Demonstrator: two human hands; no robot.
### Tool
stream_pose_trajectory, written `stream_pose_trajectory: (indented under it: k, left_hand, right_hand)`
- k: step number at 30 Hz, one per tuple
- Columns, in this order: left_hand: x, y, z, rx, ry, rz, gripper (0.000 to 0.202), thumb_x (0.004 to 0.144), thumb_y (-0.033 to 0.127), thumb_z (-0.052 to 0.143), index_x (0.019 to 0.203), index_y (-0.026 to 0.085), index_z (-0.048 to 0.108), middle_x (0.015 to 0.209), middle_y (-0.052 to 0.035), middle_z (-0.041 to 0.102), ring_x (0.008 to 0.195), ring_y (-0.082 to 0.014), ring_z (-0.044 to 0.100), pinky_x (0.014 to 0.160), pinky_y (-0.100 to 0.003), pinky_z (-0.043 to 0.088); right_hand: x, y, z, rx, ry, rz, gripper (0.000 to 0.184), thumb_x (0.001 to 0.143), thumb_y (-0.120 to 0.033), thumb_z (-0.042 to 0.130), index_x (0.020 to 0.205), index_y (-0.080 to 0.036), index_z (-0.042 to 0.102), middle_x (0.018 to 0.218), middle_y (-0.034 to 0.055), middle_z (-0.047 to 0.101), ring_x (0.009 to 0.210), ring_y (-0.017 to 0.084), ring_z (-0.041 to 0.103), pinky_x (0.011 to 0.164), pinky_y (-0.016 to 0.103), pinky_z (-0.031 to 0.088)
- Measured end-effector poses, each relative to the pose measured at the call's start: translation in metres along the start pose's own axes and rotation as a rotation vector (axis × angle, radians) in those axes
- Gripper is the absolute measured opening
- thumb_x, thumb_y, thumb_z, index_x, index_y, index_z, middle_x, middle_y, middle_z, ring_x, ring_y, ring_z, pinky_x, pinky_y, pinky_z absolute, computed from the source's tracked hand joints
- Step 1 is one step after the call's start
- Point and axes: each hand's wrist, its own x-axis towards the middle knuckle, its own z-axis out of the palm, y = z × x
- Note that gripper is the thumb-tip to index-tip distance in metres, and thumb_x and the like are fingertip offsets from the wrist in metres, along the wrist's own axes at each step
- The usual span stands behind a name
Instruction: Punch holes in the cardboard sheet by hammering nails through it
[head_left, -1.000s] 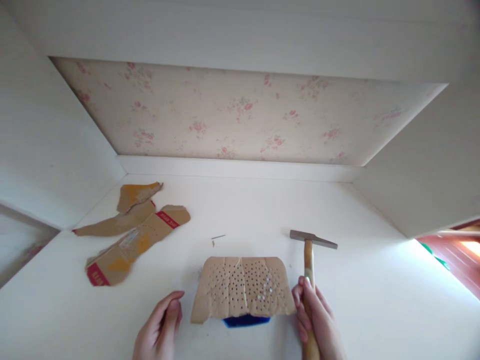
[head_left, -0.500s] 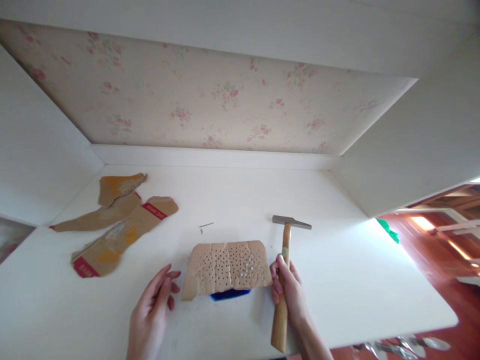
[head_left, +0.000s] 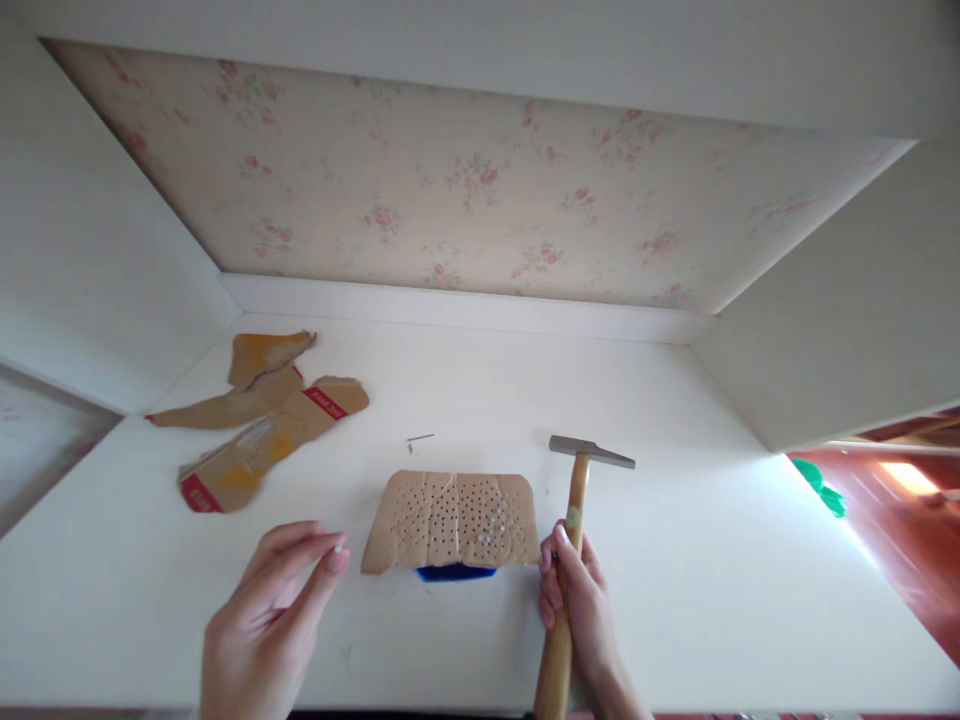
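My right hand is wrapped round the wooden handle of a hammer, whose steel head points up and away just right of a perforated cardboard piece. That cardboard lies on a blue block and carries several small pale nail heads near its right middle. My left hand hovers left of the cardboard, thumb and forefinger pinched on a tiny pale-headed nail.
Torn cardboard scraps with red print lie at the back left of the white desk. A loose nail rests behind the perforated piece. White side panels and a floral back wall enclose the desk. Red floor shows at right.
My left hand has lifted off the desk and drawn back toward me, fingers now pinched on a small nail. The hammer stays upright in my right hand; the view shifted slightly.
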Motion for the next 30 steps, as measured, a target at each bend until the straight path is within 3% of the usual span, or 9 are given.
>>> stream_pose_trajectory:
  k: [6, 10, 14, 22, 30]
  left_hand:
    - [-0.009, 0.048, 0.031, 0.019, -0.158, 0.034, 0.009, 0.087, 0.031, 0.065, 0.091, 0.024, 0.069, 0.094, -0.0011, 0.071, 0.088, -0.0173, 0.069, 0.078, -0.023, 0.058]
    - [0.001, 0.067, 0.055, 0.187, -0.385, 0.056, 0.017, 0.090, 0.036, 0.061, 0.096, 0.024, 0.071, 0.093, -0.0021, 0.075, 0.084, -0.0173, 0.071, 0.077, -0.023, 0.058]
    - [0.012, 0.067, 0.074, 0.273, -0.516, 0.162, 0.019, 0.095, 0.035, 0.054, 0.098, 0.024, 0.070, 0.096, -0.0026, 0.076, 0.088, -0.0165, 0.072, 0.077, -0.022, 0.057]
    - [0.028, 0.057, 0.096, 0.333, -0.580, 0.354, 0.017, 0.099, 0.029, 0.049, 0.102, 0.023, 0.064, 0.096, -0.0034, 0.075, 0.088, -0.0177, 0.071, 0.081, -0.028, 0.056]
    - [0.033, 0.048, 0.106, 0.380, -0.613, 0.424, 0.015, 0.098, 0.027, 0.050, 0.101, 0.023, 0.065, 0.095, -0.0034, 0.075, 0.088, -0.0194, 0.071, 0.083, -0.032, 0.055]
  right_hand:
    - [0.003, -0.001, 0.000, 0.017, -0.065, 0.045, 0.036, 0.088, -0.051, 0.062, 0.070, -0.021, 0.054, 0.038, -0.0120, 0.040, 0.025, 0.004, 0.031, 0.024, 0.014, 0.035]
    - [0.007, 0.000, 0.002, 0.032, -0.086, 0.052, 0.034, 0.085, -0.052, 0.067, 0.075, -0.023, 0.053, 0.042, -0.0123, 0.044, 0.025, 0.004, 0.030, 0.022, 0.014, 0.035]
    - [0.006, -0.001, 0.004, 0.022, -0.084, 0.057, 0.034, 0.082, -0.052, 0.069, 0.079, -0.023, 0.052, 0.047, -0.0116, 0.050, 0.026, 0.004, 0.030, 0.021, 0.015, 0.035]
    - [0.003, -0.001, 0.007, 0.028, -0.032, 0.028, 0.031, 0.085, -0.050, 0.067, 0.082, -0.023, 0.052, 0.042, -0.0127, 0.045, 0.026, 0.004, 0.031, 0.023, 0.014, 0.035]
    - [0.002, 0.001, 0.010, 0.046, -0.002, -0.014, 0.029, 0.086, -0.049, 0.067, 0.082, -0.024, 0.052, 0.041, -0.0134, 0.044, 0.026, 0.004, 0.032, 0.023, 0.013, 0.035]
